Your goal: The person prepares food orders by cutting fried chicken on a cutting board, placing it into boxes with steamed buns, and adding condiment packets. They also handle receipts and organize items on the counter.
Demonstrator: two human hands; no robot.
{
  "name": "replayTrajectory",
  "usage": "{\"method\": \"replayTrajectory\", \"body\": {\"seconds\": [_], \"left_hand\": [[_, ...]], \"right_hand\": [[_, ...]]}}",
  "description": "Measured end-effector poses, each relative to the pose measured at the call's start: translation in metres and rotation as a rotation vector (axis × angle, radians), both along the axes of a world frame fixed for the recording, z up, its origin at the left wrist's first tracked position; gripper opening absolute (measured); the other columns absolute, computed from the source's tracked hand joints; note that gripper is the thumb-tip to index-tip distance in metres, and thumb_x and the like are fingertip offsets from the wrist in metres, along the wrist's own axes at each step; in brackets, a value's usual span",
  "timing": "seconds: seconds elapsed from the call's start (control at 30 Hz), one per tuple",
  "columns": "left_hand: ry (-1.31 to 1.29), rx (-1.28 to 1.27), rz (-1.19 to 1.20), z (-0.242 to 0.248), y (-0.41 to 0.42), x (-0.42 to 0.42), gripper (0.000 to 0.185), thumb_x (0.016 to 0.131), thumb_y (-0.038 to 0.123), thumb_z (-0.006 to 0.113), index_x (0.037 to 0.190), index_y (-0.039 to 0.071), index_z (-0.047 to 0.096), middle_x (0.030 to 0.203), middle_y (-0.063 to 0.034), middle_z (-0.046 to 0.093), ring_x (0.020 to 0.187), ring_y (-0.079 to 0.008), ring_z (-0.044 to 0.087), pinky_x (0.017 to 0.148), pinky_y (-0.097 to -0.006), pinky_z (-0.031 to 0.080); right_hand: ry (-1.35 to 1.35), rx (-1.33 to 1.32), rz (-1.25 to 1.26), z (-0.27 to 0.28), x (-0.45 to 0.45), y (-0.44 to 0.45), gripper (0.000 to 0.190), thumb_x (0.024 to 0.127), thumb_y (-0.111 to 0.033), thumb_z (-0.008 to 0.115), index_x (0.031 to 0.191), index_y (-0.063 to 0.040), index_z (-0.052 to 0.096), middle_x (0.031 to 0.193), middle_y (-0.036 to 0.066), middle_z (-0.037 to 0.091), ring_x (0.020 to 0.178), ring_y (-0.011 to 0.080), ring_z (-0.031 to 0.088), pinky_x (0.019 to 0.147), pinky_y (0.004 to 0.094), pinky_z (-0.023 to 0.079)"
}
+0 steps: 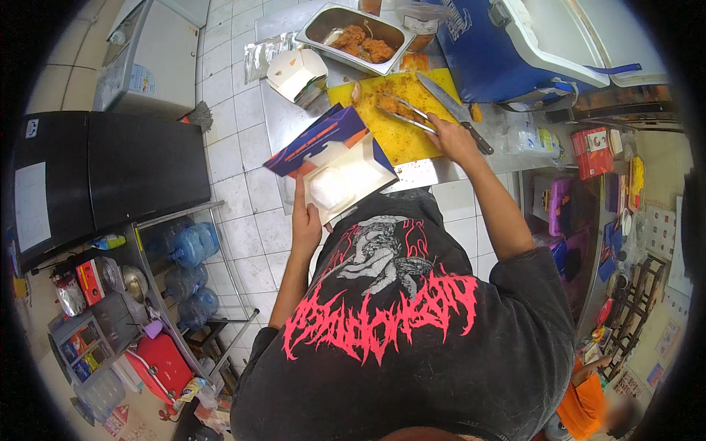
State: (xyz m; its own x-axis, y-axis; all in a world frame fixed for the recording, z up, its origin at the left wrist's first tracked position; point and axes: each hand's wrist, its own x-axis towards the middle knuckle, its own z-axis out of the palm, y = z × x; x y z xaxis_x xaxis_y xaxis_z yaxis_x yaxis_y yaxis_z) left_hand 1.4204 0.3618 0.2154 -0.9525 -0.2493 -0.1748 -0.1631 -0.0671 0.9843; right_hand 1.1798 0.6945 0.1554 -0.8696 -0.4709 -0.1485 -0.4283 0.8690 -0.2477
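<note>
My left hand (pixel 308 220) holds an open cardboard food box (pixel 380 157) with a blue and orange lid, tilted in front of me; a white rounded mass, perhaps rice, lies inside. In my right hand (pixel 453 138) are metal tongs (pixel 422 122), their tips around a piece of fried chicken (pixel 395 107) over the yellow cutting board (pixel 408 143). A knife with a dark handle (pixel 479 138) lies across the board's right side, just beyond my right hand. Behind the board a steel pan (pixel 394 65) holds several fried pieces (pixel 351 36).
Left of the pan stand nested paper boxes (pixel 298 74) by a silvery packet (pixel 265 55). A blue cooler box (pixel 480 71) with its lid up is at the right, near a plastic pack (pixel 532 140). A person in orange (pixel 583 405) is at the lower right.
</note>
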Motion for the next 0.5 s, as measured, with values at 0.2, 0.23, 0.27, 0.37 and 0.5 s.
{"method": "replayTrajectory", "body": {"seconds": [0.2,0.23,0.27,0.37,0.5], "left_hand": [[-0.052,-0.068,0.057,-0.007,0.007,-0.010,0.082,0.089,-0.009,0.033,0.166,0.017,0.018,0.137,-0.0202,0.037,0.097,-0.0239,0.061,0.051,-0.0265,0.063],[-0.044,-0.122,0.066,-0.008,0.009,-0.011,0.083,0.089,-0.009,0.034,0.166,0.017,0.018,0.137,-0.0208,0.036,0.098,-0.0247,0.061,0.052,-0.0262,0.063],[-0.045,-0.171,0.077,-0.009,0.010,-0.011,0.083,0.089,-0.008,0.035,0.166,0.017,0.018,0.137,-0.0214,0.036,0.099,-0.0254,0.060,0.052,-0.0259,0.063],[-0.063,-0.243,0.103,-0.009,0.016,-0.014,0.086,0.088,-0.007,0.037,0.166,0.018,0.014,0.138,-0.0222,0.034,0.104,-0.0278,0.058,0.053,-0.0260,0.064],[-0.085,-0.112,0.126,-0.014,0.021,-0.017,0.089,0.087,-0.008,0.037,0.167,0.018,0.010,0.140,-0.0219,0.032,0.110,-0.0285,0.055,0.057,-0.0270,0.065]], "right_hand": [[-0.130,-0.258,0.037,0.036,-0.004,0.021,0.041,0.099,-0.027,0.067,0.133,-0.007,0.058,0.096,0.026,0.071,0.086,0.0452,0.070,0.077,0.0489,0.054],[-0.118,-0.314,0.046,0.050,0.001,0.024,0.042,0.099,-0.026,0.068,0.133,-0.005,0.058,0.095,0.025,0.071,0.084,0.0437,0.070,0.076,0.0474,0.054],[-0.105,-0.375,0.049,0.065,0.008,0.026,0.042,0.098,-0.025,0.068,0.133,-0.004,0.058,0.094,0.024,0.070,0.083,0.0422,0.070,0.076,0.0460,0.054],[-0.170,-0.503,0.113,0.109,0.034,0.015,0.042,0.097,-0.022,0.070,0.133,-0.001,0.059,0.093,0.022,0.070,0.079,0.0365,0.070,0.074,0.0420,0.053],[-0.188,-0.413,0.242,0.136,0.070,-0.034,0.051,0.093,-0.021,0.074,0.136,-0.001,0.056,0.089,0.017,0.069,0.075,0.0287,0.068,0.070,0.0403,0.052]]}}
